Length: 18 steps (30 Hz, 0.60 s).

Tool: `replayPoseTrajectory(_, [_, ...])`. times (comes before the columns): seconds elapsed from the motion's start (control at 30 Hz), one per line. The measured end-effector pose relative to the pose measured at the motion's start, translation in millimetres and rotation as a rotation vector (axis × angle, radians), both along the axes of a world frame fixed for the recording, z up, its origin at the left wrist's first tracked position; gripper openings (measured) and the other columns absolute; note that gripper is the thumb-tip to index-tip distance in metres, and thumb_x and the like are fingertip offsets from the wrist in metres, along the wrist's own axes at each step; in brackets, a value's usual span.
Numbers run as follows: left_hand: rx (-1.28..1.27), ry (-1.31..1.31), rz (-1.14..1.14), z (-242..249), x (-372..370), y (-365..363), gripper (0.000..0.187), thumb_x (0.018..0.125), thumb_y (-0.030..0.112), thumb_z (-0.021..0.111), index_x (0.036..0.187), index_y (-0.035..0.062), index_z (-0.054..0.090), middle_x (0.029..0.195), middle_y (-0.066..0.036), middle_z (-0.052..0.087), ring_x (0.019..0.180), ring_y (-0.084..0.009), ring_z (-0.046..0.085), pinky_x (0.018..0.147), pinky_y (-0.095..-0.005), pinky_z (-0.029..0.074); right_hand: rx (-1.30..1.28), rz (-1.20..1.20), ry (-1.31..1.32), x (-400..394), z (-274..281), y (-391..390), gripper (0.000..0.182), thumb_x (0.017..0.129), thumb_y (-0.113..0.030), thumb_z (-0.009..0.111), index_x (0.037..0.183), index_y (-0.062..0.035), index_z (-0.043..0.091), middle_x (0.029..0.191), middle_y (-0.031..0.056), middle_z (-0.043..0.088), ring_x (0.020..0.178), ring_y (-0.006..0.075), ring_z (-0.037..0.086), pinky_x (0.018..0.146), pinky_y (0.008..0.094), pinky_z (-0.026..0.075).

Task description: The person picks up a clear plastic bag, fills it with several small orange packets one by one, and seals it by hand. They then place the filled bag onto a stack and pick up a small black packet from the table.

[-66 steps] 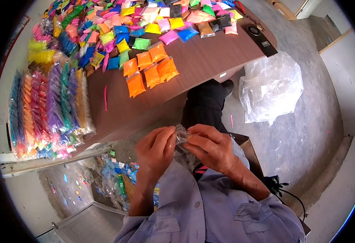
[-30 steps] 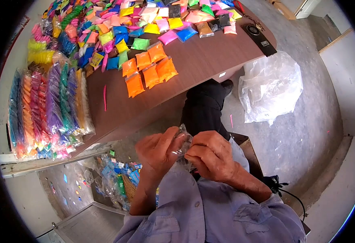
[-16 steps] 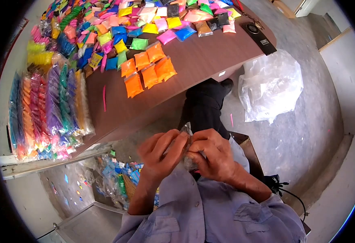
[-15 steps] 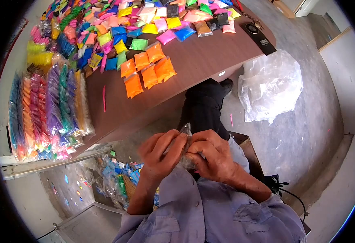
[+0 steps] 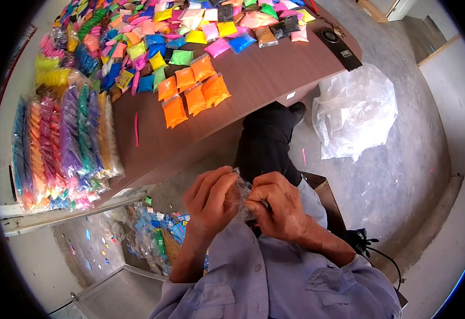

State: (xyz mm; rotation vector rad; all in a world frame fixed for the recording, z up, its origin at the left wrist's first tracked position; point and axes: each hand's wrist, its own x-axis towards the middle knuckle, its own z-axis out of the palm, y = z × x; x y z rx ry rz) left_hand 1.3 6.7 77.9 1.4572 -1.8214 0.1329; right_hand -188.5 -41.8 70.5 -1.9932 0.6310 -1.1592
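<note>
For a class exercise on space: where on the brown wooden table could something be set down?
Bare patches: the tabletop between the orange plastic packets and flat black device, and between those packets and the thin pink strip. Crowded: the far side, under heaped multicoloured packets, and the left end, under clear-bagged colourful bundles.

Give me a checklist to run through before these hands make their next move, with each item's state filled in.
1. Left hand on the clear plastic: ok.
2. Right hand gripping it too: ok, fingers pinched at its side.
3. Plastic's opening found: cannot tell, the hands and glare hide it.
4. Orange packets apart from the pink strip on the table: ok, bare tabletop lies between.
5. Black device well in from the table's edge: not ok, one end is at the edge.
6. Floor free of loose plastic: not ok, a big crumpled sheet lies there.
</note>
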Motion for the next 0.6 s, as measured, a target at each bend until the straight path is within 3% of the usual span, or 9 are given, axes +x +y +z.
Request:
replayPoseTrajectory(0.27, [-0.029,-0.017,-0.018,6.7,-0.1,-3.0,0.031,0.079,0.0,0.09,0.105,0.004,0.074,0.107,-0.013,0.076,0.09,-0.032,0.075,0.075,-0.0393,0.064,0.047,-0.048,-0.012,-2.2,-1.5,2.0,0.026,0.083,-0.002,0.087,0.103,-0.0025,0.069,0.102,0.0179,0.07,0.09,0.0347,0.072,0.075,0.0422,0.06])
replayPoseTrajectory(0.6, [-0.052,-0.05,-0.016,1.8,-1.2,-1.6,0.024,0.08,0.0,0.085,0.102,0.0032,0.074,0.106,-0.012,0.076,0.089,-0.0314,0.075,0.073,-0.0386,0.063,0.072,0.009,-0.032,1.0,-0.6,-0.9,0.025,0.087,-0.001,0.084,0.103,-0.0017,0.066,0.1,0.0193,0.07,0.087,0.0354,0.072,0.073,0.0413,0.059])
